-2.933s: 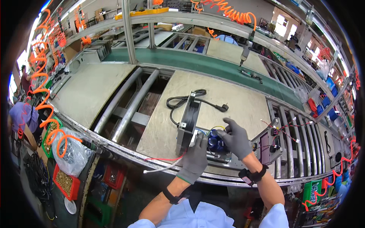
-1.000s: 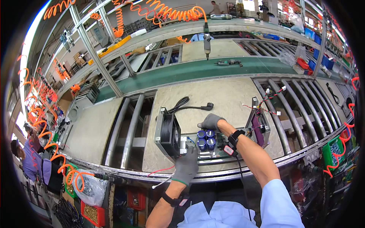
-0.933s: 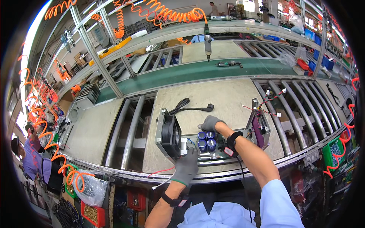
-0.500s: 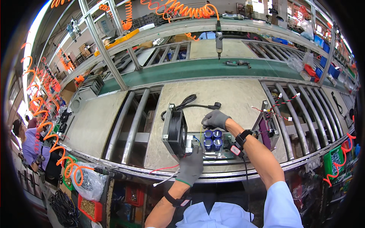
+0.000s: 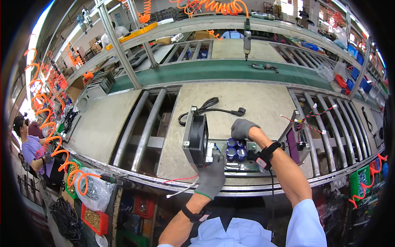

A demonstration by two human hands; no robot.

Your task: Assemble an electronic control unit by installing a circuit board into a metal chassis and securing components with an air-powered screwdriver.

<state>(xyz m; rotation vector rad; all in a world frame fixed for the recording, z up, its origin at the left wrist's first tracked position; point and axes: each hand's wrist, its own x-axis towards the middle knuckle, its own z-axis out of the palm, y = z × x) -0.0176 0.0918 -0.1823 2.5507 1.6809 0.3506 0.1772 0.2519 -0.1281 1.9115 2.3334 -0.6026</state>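
Note:
My left hand [image 5: 211, 178], in a grey glove, is closed at the near lower corner of a black fan [image 5: 199, 138] in a metal frame, next to a white block [image 5: 210, 153]. What its fingertips pinch is hidden. My right hand [image 5: 242, 129], gloved too, has its fingers curled in above the far side of the open unit; anything inside them does not show. Between and below the hands stand several blue capacitors [image 5: 236, 150] on the circuit board. A thin wire [image 5: 217, 147] rises beside the white block. Red and white leads [image 5: 183, 192] trail out left of my left hand.
A black power cord [image 5: 222, 109] lies behind the unit on the board [image 5: 263, 96]. At the unit's right stands a metal panel with a purple part [image 5: 293, 146]. Metal rollers [image 5: 329, 140] flank the board. A screwdriver [image 5: 247, 41] hangs ahead. Someone sits at far left.
My right hand has moved slightly right and away from the fan, its fingers more curled in. The yellow-green wire near its fingertips no longer shows there. My left hand stays by the fan.

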